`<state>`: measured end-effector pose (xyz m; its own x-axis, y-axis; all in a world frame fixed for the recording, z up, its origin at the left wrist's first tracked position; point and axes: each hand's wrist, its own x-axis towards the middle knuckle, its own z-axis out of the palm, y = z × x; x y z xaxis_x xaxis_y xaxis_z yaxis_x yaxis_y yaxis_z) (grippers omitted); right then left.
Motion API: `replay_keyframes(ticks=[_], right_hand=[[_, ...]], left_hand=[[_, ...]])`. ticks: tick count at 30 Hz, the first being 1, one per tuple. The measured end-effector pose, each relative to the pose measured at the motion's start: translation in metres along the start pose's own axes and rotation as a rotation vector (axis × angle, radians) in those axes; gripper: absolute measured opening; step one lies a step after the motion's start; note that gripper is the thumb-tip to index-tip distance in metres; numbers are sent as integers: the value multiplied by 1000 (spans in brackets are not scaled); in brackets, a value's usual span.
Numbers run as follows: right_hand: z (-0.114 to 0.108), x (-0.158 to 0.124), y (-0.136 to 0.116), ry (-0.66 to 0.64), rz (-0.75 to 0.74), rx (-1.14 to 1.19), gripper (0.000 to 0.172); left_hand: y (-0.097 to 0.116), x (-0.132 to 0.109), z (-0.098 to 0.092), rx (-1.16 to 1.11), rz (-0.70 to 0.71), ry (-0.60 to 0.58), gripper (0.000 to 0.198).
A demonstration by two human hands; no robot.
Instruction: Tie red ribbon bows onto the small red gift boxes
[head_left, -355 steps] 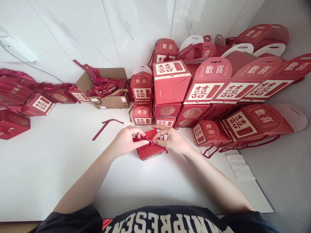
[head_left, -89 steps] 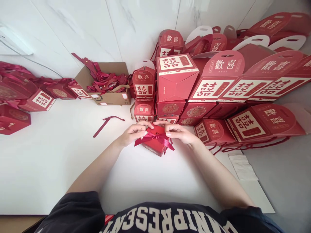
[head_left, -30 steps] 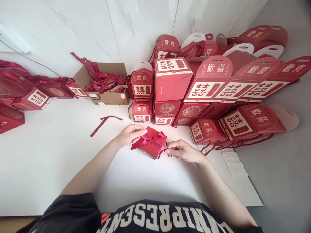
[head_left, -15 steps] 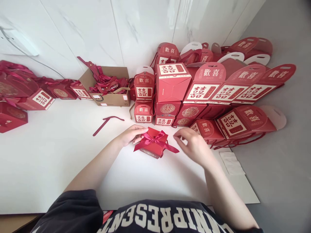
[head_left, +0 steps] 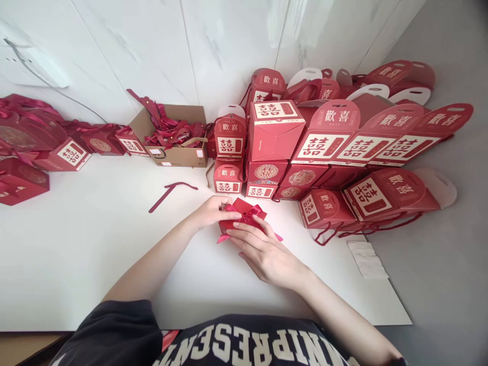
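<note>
A small red gift box [head_left: 241,205] sits on the white tabletop in front of me, topped by a dark pink ribbon bow [head_left: 249,217]. My left hand [head_left: 211,212] grips the box at its left side, with the thumb lying over the bow's left part and the fingers curled at the far corner. My right hand [head_left: 269,253] lies across the front of the box, fingers stretched out and touching the bow and the near side. It hides much of the box front. Ribbon ends poke out at the left and right of the box.
Red handled gift boxes [head_left: 324,142] are stacked at the back right. A cardboard box [head_left: 179,157] of ribbons stands behind, with a loose ribbon strip [head_left: 168,194] before it. More red boxes [head_left: 68,155] sit at the left. White paper [head_left: 368,259] lies near the right edge.
My right hand has come in from the right side onto the front of the box and bow. My left thumb has moved onto the bow.
</note>
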<state>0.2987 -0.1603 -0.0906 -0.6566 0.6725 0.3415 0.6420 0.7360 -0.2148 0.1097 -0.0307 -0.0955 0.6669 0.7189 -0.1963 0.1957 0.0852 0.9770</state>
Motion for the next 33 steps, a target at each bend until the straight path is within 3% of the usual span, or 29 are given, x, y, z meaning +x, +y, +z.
replay_keyframes(ticks=[7, 11, 14, 17, 21, 26, 33], right_hand=[[-12, -24, 1, -25, 7, 134, 36], [-20, -29, 0, -58, -26, 216, 30], [-39, -29, 5, 18, -91, 300, 21], [-51, -26, 17, 189, 5, 305, 12], [-35, -22, 36, 295, 268, 6, 17], [-1, -24, 45, 243, 287, -146, 31], [8, -21, 41, 27, 327, -55, 58]], left_hand=[[2, -2, 6, 276, 80, 113, 43], [4, -3, 7, 308, 105, 131, 43], [7, -2, 11, 192, 85, 85, 37], [8, -1, 15, 156, 41, 103, 37], [7, -3, 17, 299, 22, 159, 40], [9, -6, 15, 325, 15, 124, 38], [10, -8, 13, 270, 5, 56, 38]])
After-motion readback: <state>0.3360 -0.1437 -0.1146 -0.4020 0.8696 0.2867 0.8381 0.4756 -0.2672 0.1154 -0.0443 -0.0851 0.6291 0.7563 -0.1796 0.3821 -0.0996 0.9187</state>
